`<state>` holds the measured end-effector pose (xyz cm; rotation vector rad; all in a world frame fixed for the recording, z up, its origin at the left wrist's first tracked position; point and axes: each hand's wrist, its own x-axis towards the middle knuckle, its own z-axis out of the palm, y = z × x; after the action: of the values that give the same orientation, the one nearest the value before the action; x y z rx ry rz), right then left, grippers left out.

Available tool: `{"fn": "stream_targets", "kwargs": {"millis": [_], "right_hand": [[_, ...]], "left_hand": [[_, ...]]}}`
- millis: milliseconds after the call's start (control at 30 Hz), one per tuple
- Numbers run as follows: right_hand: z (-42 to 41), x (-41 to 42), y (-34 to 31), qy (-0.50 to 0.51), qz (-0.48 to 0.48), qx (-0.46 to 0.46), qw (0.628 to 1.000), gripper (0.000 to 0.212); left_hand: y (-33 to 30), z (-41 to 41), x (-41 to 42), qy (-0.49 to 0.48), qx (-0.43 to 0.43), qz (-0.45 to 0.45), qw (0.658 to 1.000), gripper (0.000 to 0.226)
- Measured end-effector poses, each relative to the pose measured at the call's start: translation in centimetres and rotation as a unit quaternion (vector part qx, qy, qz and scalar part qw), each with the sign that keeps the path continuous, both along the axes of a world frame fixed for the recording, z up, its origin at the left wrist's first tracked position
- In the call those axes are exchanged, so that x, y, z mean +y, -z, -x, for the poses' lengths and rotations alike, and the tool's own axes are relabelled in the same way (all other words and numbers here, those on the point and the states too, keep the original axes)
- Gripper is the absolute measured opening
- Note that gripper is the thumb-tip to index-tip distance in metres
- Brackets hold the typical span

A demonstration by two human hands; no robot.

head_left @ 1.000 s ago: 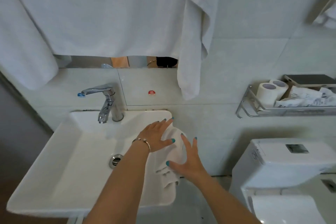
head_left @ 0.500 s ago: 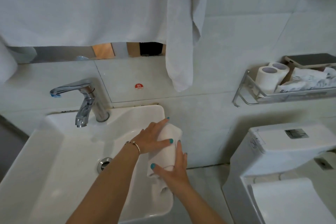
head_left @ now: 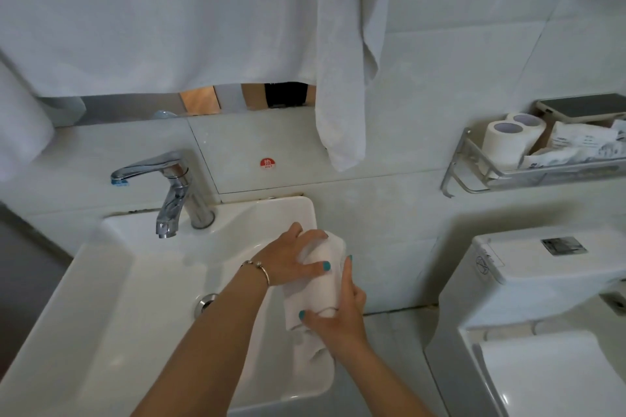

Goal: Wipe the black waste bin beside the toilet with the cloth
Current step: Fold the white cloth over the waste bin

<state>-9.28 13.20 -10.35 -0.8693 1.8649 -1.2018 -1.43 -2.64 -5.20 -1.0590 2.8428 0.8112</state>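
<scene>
White cloth [head_left: 316,284], bunched into a loose roll, held upright over sink's [head_left: 111,284] right edge betw. both hands.

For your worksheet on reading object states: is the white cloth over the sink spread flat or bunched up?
Bunched up: the cloth is gathered into a thick wad, gripped by both the left hand and right hand.

Red round sticker [head_left: 268,163] on wall tile, reads "HOT"

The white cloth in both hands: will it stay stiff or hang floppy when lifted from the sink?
Probably floppy: the white cloth bunches under the left hand and right hand, and its lower end droops over the sink rim. It looks light.
</scene>
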Motion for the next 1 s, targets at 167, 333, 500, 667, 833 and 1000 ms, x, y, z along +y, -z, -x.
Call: {"fn": "stream_targets", "kwargs": {"millis": [167, 333, 500, 667, 833, 1000], "right_hand": [[0.5, 0.8, -1.0, -0.043, -0.040, 0.058, 0.997, 0.125], [1.0, 1.9, -2.7, -0.059, -0.067, 0.131, 0.987, 0.130], [2.2, 3.6, -4.7, -0.066, -0.073, 0.200, 0.975, 0.134], [4.0, 6.3, -7.4, -0.059, -0.072, 0.233, 0.968, 0.136], [7.1, 10.0, -9.6, -0.038, -0.059, 0.246, 0.967, 0.139], [10.9, 13.9, -10.4, -0.016, -0.082, 0.254, 0.964, 0.127]], "left_hand": [[-0.5, -0.8, 0.4, 0.022, -0.025, 0.034, 0.999, 0.068], [-2.2, -0.9, 1.7, 0.041, -0.045, 0.076, 0.995, 0.072], [-4.7, -0.9, 3.6, 0.050, -0.026, 0.095, 0.994, 0.074], [-7.5, 0.1, 6.4, 0.057, 0.002, 0.111, 0.992, 0.076], [-9.0, 2.5, 10.0, 0.056, 0.039, 0.126, 0.990, 0.078], [-9.2, 6.2, 14.3, 0.035, 0.086, 0.141, 0.986, 0.081]]}}
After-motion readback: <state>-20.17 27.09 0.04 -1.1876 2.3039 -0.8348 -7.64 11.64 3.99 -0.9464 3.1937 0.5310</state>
